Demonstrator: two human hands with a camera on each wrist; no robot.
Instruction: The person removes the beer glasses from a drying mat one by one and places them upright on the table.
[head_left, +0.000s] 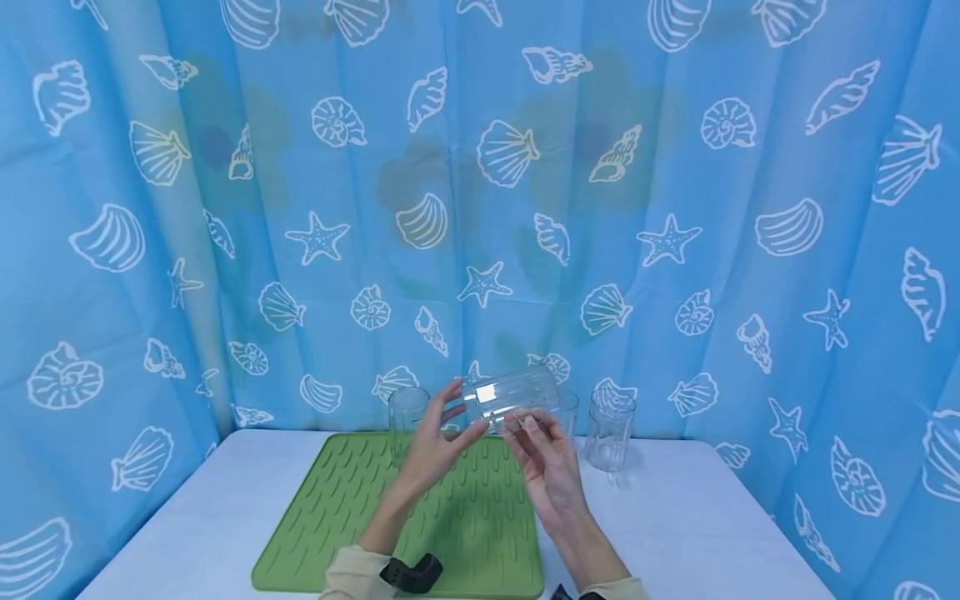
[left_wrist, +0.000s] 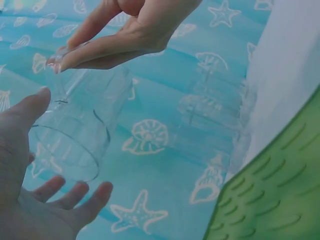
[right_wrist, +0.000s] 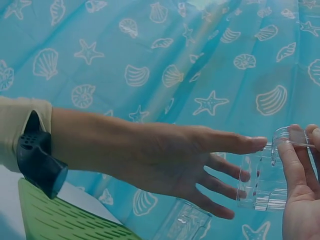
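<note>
A clear glass mug [head_left: 517,392] is held tilted on its side above the far part of the green drying mat [head_left: 337,517]. My right hand [head_left: 553,479] pinches its handle [left_wrist: 57,82] between thumb and fingers, as the left wrist view shows. Spread around the open rim of the mug is my left hand [head_left: 427,454], its fingers apart and not curled round the glass. In the right wrist view, the left fingertips [right_wrist: 242,175] are at the rim; whether they touch it I cannot tell.
Another glass mug [head_left: 408,408] stands at the mat's back left. To the right of the mat, a glass mug [head_left: 609,437] stands on the white table [head_left: 660,517], with another glass [head_left: 568,408] partly hidden behind my right hand. A blue shell-patterned curtain [head_left: 480,217] hangs behind the table.
</note>
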